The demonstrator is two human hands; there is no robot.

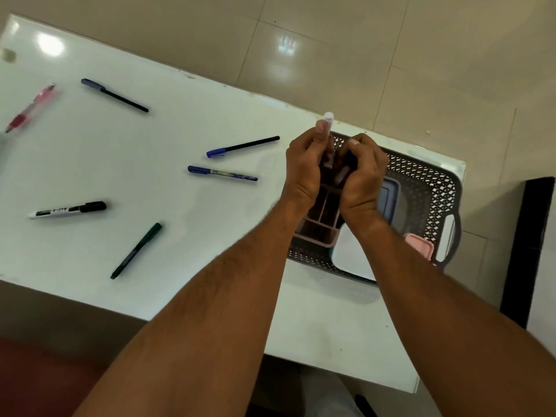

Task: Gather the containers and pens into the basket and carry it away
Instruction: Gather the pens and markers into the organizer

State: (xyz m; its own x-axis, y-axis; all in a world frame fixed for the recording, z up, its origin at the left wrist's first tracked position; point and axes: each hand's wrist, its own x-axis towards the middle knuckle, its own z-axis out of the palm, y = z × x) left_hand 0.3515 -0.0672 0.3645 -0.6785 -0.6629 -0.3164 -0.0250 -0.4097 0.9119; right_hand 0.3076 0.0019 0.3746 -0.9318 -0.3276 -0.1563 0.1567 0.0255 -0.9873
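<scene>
Directly under my hands sits the basket [427,188], with a divided pen holder [323,218] and lidded containers [352,254] already in it. My left hand [304,173] is clamped on a white-tipped pen [328,117]; my right hand [362,179] is closed on something blue, mostly hidden. Both hover over the holder's slots, so I judge a pen could miss and slip through to the basket floor. Left of my hands, six pens lie scattered on the glossy white table [150,164], the pink pen [30,108] farthest. Beyond my fingers, pale tiled floor [391,55].
</scene>
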